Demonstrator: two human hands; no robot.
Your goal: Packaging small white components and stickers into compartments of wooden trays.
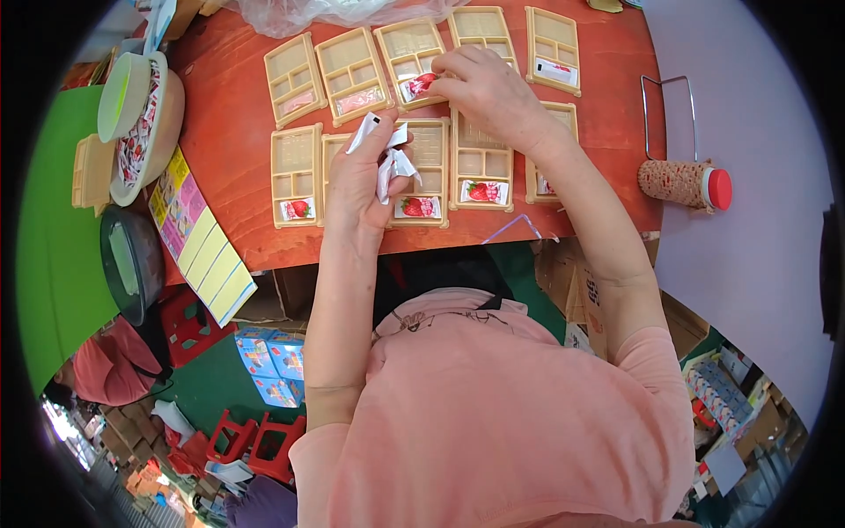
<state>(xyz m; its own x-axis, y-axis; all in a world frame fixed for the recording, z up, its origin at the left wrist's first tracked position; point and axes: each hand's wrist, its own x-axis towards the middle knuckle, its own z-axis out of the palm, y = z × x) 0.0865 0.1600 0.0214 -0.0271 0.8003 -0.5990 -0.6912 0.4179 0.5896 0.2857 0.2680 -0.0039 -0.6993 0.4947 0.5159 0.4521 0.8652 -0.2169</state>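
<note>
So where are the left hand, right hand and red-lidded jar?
Left hand [359, 178]: head view, below the thumb.
Right hand [489, 95]: head view, back of the hand.
Red-lidded jar [675, 181]: head view, brown side.

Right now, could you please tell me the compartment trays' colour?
The compartment trays are light tan, seen best in the head view.

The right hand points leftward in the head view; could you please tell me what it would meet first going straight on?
Probably the strawberry-printed packet by the right hand, in the beige tray; whether they touch is unclear.
</note>
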